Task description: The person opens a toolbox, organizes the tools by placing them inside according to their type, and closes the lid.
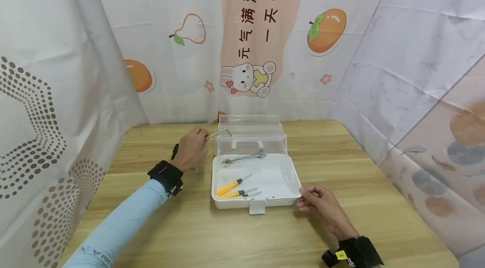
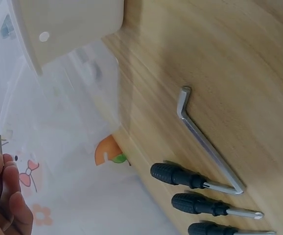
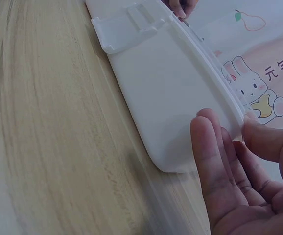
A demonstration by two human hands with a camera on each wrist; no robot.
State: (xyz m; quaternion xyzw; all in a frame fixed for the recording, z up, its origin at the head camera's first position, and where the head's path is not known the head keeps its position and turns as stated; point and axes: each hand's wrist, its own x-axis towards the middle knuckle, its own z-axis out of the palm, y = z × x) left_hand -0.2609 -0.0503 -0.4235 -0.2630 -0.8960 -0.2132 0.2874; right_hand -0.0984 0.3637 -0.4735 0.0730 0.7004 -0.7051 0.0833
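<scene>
My left hand (image 1: 192, 148) pinches one end of a hex key (image 1: 219, 132), its bent end reaching over the left side of the raised clear lid. The white toolbox (image 1: 232, 204) stands open in the middle of the table. Inside it, a wrench (image 1: 243, 158) lies at the back, with yellow-handled screwdrivers (image 1: 228, 188) at the front left. With thumb on the rim and fingers by the outer wall, my right hand (image 1: 323, 207) holds the box's front right corner. Another hex key (image 2: 207, 142) lies on the table below my left hand.
Beside that hex key lie several black-handled screwdrivers (image 2: 178, 175), mostly hidden by the left hand in the head view. The toolbox's clear lid (image 1: 250, 127) stands raised behind it. A printed curtain (image 1: 182, 70) hangs along the far edge of the wooden table (image 1: 242, 240).
</scene>
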